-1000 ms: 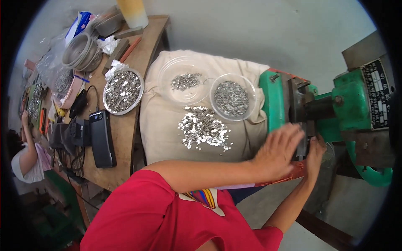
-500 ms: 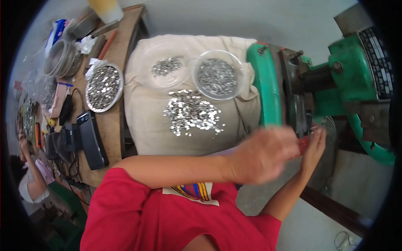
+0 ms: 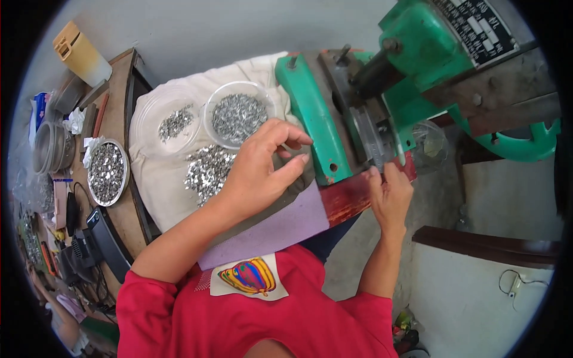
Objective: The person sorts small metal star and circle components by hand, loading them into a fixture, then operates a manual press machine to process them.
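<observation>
My left hand [image 3: 262, 170] hovers above the cloth-covered surface, beside the green base of a press [image 3: 310, 119]. Its thumb and fingers are bent but apart, and I see nothing between them. At the front of the press, my right hand [image 3: 391, 197] has its thumb and fingers pinched close to a grey metal slide [image 3: 369, 140]. What sits in that pinch is too small to make out. A loose pile of small shiny metal pieces [image 3: 208, 173] lies on the cloth, partly hidden by my left hand. Behind it stands a clear round tub [image 3: 209, 110] full of thin metal pieces.
A clear shallow dish [image 3: 146, 122] with some metal pieces lies left of the tub. On the wooden table are a white-rimmed bowl of shiny pieces [image 3: 127, 173], a black phone [image 3: 110, 241] and a yellowish jug [image 3: 83, 56]. Another person's arm [image 3: 54, 298] shows at far left.
The view has swung toward the press. My left hand has moved away from beside my right hand to over the cloth, and its fingers now show apart. My right hand stays at the press front.
</observation>
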`<state>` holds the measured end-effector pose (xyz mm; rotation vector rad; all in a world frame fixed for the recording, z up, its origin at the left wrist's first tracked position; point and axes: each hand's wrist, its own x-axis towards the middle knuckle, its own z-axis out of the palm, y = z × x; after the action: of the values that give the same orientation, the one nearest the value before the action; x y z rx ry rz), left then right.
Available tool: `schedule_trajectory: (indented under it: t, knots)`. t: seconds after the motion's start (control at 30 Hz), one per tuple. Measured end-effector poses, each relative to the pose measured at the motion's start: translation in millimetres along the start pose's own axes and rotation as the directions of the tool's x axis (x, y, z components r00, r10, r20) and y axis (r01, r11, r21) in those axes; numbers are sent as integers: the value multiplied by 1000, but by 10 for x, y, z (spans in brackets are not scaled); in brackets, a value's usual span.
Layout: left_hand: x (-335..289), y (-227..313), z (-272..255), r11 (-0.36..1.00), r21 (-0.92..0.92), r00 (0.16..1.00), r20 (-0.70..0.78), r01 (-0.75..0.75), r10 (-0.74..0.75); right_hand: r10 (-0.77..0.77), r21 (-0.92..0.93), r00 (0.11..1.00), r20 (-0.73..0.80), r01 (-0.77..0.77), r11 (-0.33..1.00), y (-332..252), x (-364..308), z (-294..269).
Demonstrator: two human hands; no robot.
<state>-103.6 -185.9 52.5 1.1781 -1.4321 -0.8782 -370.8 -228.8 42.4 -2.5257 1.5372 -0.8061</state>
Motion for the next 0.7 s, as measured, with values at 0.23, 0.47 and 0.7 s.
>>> schedule_trajectory:
  t: [0.23,0.47,0.7]
  knots:
    - [-141,49,-47,961,-211,981,117,177,-155,224,131,960,-169,-203,970,-47,-714,-268]
    - [-368,72,-46,967,-157,915,383,200,-127,-66,551,989,135,-20,834,-405,-838,-132]
    - [-735,-202,-371,935,123,869,344,334,-356,-267,718,844,465,-183,672,-426,-440,460]
